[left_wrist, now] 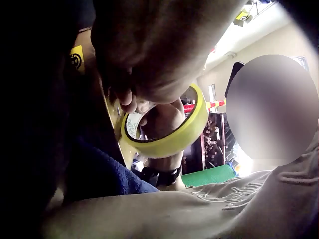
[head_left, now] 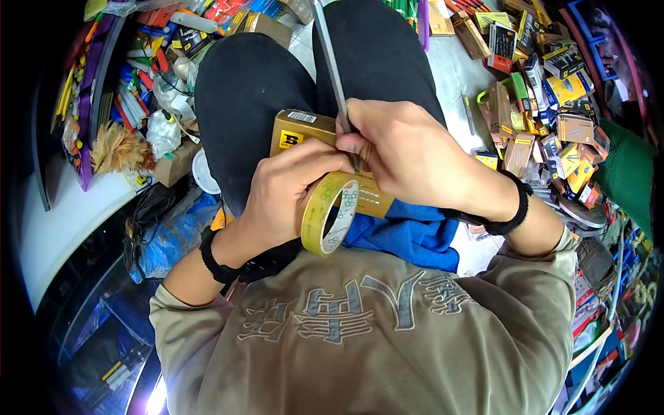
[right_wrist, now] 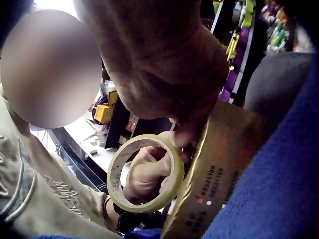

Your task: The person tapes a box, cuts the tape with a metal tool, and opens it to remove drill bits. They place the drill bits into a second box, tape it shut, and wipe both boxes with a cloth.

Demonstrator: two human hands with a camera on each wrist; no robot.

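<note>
My left hand [head_left: 283, 190] holds a roll of clear yellowish tape [head_left: 315, 218], and its fingers lie over a brown cardboard box [head_left: 304, 128] with a yellow label. Seen from the right wrist, the left thumb shows through the ring of the roll. My right hand [head_left: 408, 149] pinches a long, narrow grey metal tool [head_left: 330, 62] between thumb and fingers. Its lower tip points down at the box, right beside the left fingertips; the tool's exact kind I cannot tell. The box sits on the lap, and the hands hide its middle.
A blue cloth [head_left: 415, 238] lies on the lap under the box. Many small boxed goods [head_left: 560, 131] are heaped on the right. On the left are loose tools and plastic bags [head_left: 166, 111], a feathery tan bundle [head_left: 121, 149] and a white surface [head_left: 69, 228].
</note>
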